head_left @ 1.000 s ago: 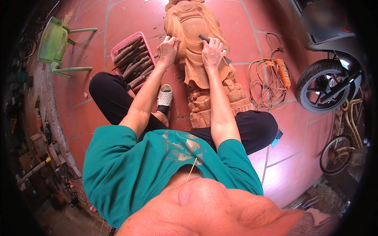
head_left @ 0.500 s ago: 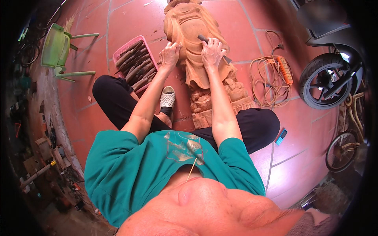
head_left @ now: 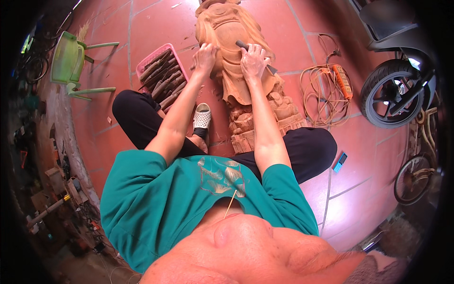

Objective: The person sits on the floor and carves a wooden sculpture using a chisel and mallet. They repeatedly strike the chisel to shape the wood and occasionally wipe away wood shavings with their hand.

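Observation:
A carved wooden statue (head_left: 229, 38) of a robed, round-bellied figure lies on its back in front of me, its head end away from me. My right hand (head_left: 254, 60) is closed round a dark grey bar-shaped tool (head_left: 241, 45) held slantwise over the statue's right side. Both ends of the bar stick out past my fingers. My left hand (head_left: 205, 58) is a closed fist at the statue's left edge. What it grips, if anything, is hidden. Left of that hand, a pink plastic basket (head_left: 140, 66) is full of wooden-handled carving tools (head_left: 163, 78).
Coiled cord with an orange power strip (head_left: 342, 81) lies right of the statue. Beyond it stands a motorbike wheel (head_left: 391, 94). A blue phone (head_left: 340, 162) is by my right knee. A green chair (head_left: 68, 59) stands at left, and a white clog (head_left: 202, 116) is on my foot.
My left fist has turned and risen slightly away from me along the statue's edge. My right hand, with the bar, has shifted slightly left and away from me.

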{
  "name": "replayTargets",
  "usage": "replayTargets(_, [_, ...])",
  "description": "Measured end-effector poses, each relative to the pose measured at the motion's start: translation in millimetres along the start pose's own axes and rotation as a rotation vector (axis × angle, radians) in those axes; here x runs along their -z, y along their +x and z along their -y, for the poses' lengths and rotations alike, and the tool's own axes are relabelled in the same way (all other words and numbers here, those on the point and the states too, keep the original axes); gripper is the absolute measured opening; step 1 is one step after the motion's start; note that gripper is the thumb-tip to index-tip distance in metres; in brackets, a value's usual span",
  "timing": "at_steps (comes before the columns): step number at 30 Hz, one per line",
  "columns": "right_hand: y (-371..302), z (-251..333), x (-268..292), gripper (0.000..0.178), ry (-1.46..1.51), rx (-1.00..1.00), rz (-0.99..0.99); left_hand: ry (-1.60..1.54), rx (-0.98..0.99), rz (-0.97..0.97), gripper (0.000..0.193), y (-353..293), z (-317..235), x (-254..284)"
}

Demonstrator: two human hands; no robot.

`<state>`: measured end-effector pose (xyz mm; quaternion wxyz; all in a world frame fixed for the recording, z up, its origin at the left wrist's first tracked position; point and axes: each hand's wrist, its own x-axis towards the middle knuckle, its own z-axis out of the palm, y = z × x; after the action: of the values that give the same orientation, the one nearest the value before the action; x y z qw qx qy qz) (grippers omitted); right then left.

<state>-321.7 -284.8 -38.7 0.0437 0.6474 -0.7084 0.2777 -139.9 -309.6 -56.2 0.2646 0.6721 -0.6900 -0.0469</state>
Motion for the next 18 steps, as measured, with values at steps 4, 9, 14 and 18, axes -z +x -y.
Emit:
replayTargets(4, [0.2, -2.8, -1.0, 0.031, -0.034, 0.009, -0.013, -0.086, 0.009, -0.037, 0.021, -27.0, 2.2, 4.9])
replayTargets(9, [2.3, 2.0, -1.6, 0.03, -0.021, 0.027, -0.027, 0.047, 0.006, -0.002, 0.019, 19.9, 5.0, -1.2])
replayTargets(14, [2.2, 5.2, 0.5, 0.029, 0.001, 0.026, -0.017, 0.023, 0.04, 0.01, 0.014, 48.5, 9.9, -7.0])
replayTargets(18, [0.4, -5.0, -1.3, 0.029, -0.02, 0.003, -0.013, -0.049, 0.04, 0.001, 0.014, 2.9, -2.3, -3.6])
